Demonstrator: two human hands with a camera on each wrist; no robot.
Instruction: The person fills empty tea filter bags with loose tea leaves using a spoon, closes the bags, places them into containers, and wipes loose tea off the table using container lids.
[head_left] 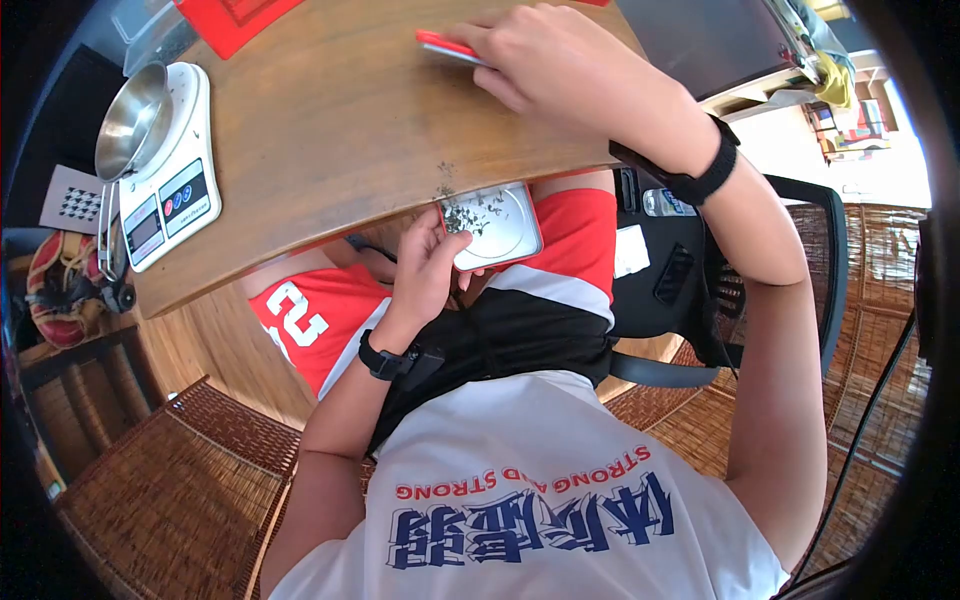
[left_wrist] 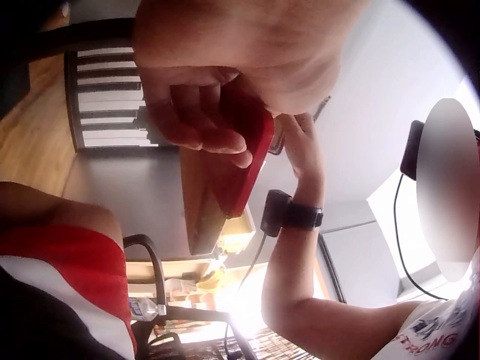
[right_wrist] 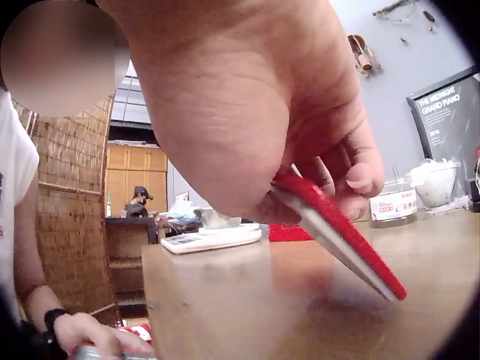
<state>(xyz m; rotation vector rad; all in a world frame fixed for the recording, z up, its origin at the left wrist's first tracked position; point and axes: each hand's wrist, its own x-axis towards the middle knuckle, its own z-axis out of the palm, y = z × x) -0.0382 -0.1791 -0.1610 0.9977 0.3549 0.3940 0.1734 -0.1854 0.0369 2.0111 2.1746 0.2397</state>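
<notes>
My left hand (head_left: 425, 262) grips a shallow square tin (head_left: 515, 235), red outside and white inside, just under the front edge of the wooden table (head_left: 330, 130). Its thumb lies over the near rim, and dark dried leaf bits (head_left: 468, 216) lie in the tin. A few more crumbs (head_left: 445, 180) sit at the table edge above it. The left wrist view has the tin's red underside (left_wrist: 253, 169) against the fingers. Over the tabletop, my right hand (head_left: 550, 55) pinches a thin flat red-and-white piece (right_wrist: 349, 240), tilted with its lower edge close to the wood.
A white kitchen scale (head_left: 185, 170) bearing a metal bowl (head_left: 130, 120) stands at the table's left. A red box (head_left: 235, 20) sits at the far left edge. To the right of my legs is a black chair (head_left: 650, 300) with small items on it.
</notes>
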